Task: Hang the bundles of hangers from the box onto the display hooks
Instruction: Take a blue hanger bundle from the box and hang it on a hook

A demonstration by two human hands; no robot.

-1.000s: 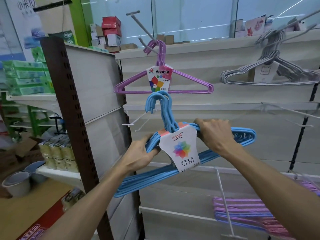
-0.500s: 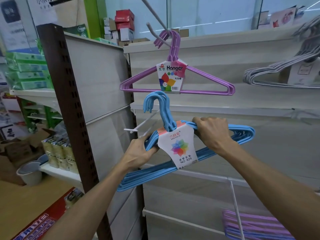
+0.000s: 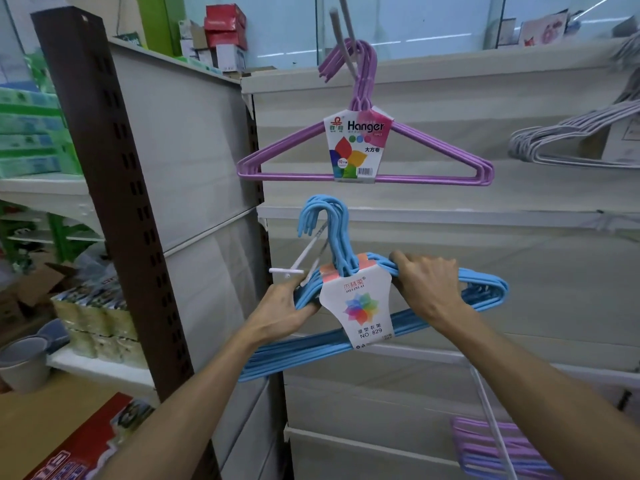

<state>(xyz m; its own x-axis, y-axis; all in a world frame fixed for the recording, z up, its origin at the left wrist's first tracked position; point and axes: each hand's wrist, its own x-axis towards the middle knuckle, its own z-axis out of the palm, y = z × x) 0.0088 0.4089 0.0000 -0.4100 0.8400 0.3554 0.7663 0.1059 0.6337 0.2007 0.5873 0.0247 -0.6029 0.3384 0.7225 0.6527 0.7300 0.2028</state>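
A bundle of blue hangers [image 3: 485,292] with a white label sits between both my hands in front of the shelf wall. My left hand [image 3: 284,310] grips its left shoulder and my right hand [image 3: 427,285] grips its right shoulder. The blue hooks curl over the white display hook [image 3: 304,254] that sticks out from the panel. Above, a purple hanger bundle [image 3: 433,178] with a "Hanger" label hangs from a grey display hook [image 3: 341,32].
A grey hanger bundle [image 3: 561,140] hangs at the upper right. Purple and blue hangers [image 3: 498,452] lie low on the right behind a long white hook [image 3: 488,410]. A brown shelf upright [image 3: 114,188] stands left, with packaged goods [image 3: 93,323] and a bucket [image 3: 20,365] beyond.
The view has shifted left and closer. The blue bundle has moved towards the white display hook, and its hooks now sit over that hook's prong. Both hands keep their grip.
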